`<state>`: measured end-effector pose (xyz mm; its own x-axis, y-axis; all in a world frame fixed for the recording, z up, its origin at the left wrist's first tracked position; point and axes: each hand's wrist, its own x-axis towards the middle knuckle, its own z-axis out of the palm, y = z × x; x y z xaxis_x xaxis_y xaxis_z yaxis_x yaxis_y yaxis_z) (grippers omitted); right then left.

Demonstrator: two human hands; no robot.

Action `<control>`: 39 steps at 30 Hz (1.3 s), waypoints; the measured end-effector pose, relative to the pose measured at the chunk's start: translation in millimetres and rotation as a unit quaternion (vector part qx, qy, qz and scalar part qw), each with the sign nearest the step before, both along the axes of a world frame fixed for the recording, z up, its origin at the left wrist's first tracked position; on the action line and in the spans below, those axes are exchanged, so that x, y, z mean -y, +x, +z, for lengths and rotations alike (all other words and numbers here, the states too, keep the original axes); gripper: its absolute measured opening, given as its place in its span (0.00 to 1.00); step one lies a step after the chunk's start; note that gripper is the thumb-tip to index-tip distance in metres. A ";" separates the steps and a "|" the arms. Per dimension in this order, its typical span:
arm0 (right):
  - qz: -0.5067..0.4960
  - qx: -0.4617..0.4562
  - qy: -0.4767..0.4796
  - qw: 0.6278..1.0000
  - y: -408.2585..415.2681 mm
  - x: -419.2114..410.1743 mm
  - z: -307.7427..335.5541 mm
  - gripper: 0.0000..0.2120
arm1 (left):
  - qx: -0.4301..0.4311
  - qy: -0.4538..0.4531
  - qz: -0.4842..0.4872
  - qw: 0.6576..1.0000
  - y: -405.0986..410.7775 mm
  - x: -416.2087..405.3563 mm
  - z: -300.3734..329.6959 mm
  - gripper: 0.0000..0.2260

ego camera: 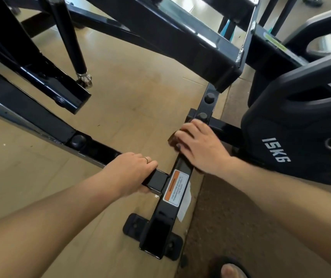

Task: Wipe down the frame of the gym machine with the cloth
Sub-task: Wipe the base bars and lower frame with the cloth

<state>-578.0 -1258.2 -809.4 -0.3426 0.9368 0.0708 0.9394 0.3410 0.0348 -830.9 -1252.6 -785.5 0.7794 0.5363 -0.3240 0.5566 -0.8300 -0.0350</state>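
From the head view, the person is crouching over the glossy black square-tube steel frame of the gym machine [182, 177], whose floor rail is running from the near foot plate away toward the upper right. The right hand [200, 143] is lying flat across that rail, fingers straight, pressing down a dark brown cloth [173, 139] of which only a small corner is showing at the fingertips (the rest is hidden under the palm). The left hand [132, 173] is curling its grip around the black cross-tube that is meeting the rail from the left, just beside the orange-and-white warning label [173, 186]; it seems to be bracing.

What matters next is the rail's long axis: unwiped tube is stretching both ways from the cloth, toward the label on the near side and toward the two round black bolt caps [205, 106] on the far side. The right hand is the nearer one, so I judge the wipe should be sliding along that line. A black 15KG weight plate [293, 137] is standing close on the right.
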 end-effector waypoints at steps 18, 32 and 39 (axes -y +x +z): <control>0.068 -0.166 0.026 0.983 -35.3 67.8 -27.9 0.15 | 0.067 0.037 -0.005 0.997 -7.4 -4.2 -14.3 0.20; -0.078 -0.270 0.040 0.959 -80.0 115.3 -29.6 0.12 | 0.072 0.025 0.007 0.997 -9.0 -3.2 -11.8 0.19; 0.090 -0.258 -0.006 0.962 -105.1 177.2 -37.7 0.14 | 0.051 0.048 0.006 0.997 -9.6 -4.5 -17.4 0.20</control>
